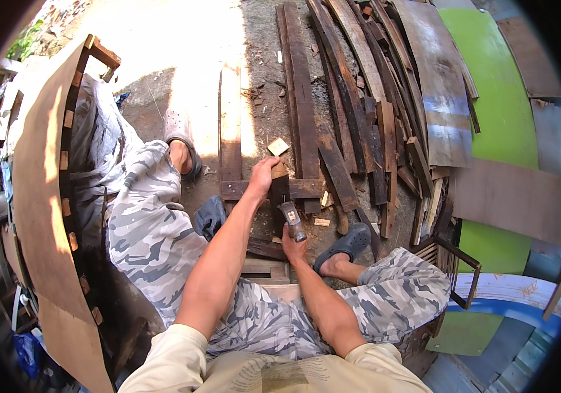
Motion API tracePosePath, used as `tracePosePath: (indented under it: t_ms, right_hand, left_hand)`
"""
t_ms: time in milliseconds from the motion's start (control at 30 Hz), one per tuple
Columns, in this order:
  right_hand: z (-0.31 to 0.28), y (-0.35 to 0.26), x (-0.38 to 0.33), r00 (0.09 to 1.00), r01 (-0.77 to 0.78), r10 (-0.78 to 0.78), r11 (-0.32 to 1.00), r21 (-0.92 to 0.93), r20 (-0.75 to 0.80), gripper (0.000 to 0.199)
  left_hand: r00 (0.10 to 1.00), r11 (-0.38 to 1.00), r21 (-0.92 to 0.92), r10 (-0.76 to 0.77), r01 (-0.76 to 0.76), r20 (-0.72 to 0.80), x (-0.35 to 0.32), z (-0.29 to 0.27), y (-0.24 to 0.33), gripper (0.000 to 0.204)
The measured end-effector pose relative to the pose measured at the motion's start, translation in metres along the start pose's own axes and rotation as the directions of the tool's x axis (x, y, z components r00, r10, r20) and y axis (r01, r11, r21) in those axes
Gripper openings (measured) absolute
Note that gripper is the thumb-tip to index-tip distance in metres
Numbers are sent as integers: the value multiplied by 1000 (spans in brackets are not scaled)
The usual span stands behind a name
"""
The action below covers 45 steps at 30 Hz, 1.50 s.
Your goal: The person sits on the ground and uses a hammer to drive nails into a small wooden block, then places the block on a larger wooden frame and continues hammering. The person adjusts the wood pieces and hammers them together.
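My left hand (264, 175) is closed around the far end of a short dark wooden board (279, 204) between my knees. Just beyond its fingers is a pale square piece of wood (278, 146); whether it touches the board is unclear. Closer to my body, my right hand (293, 246) grips a hammer (292, 220), its metal head up beside the board. Most of the handle is hidden by the hand. A dark wooden crosspiece (307, 188) lies across the ends of long planks (302, 98) in front of me.
Many dark, weathered planks (349, 85) are heaped at the right front. Plywood sheets (441, 85) and a green panel (493, 72) lie farther right. A curved wooden panel (45, 196) stands along my left. Small wood offcuts (322, 222) lie near my right shoe (346, 246).
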State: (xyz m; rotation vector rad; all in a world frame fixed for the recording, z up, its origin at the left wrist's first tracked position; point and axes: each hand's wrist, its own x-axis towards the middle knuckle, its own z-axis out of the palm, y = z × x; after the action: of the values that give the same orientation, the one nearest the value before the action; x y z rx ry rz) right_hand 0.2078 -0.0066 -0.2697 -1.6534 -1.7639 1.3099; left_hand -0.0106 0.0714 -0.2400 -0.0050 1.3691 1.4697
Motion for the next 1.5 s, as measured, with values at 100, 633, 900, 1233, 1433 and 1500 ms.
tracePosePath:
  t_ms: [100, 633, 900, 1233, 1433, 1500]
  right_hand:
    - [-7, 4, -1, 996, -84, 86, 995, -55, 18, 36]
    - [-161, -114, 4, 829, -466, 494, 869, -165, 264, 33]
    - [-254, -144, -37, 833, -425, 473, 879, -216, 287, 32]
    - [-248, -128, -46, 839, -445, 462, 887, -126, 286, 34]
    - [-233, -127, -38, 860, -368, 407, 913, -179, 307, 35]
    - [-229, -125, -37, 867, -353, 398, 915, -194, 301, 36]
  left_hand:
    - [999, 998, 53, 29, -27, -25, -2, 3, 0, 27]
    - [991, 994, 101, 49, -37, -123, 8, -17, -13, 70]
    - [948, 682, 691, 316, -241, 19, -40, -10, -9, 102]
    - [952, 532, 793, 230, -297, 202, -73, -41, -37, 82]
    - [953, 564, 806, 302, -179, 0, -82, -42, -50, 91]
    - [930, 575, 803, 360, -158, -74, -84, -26, -43, 90]
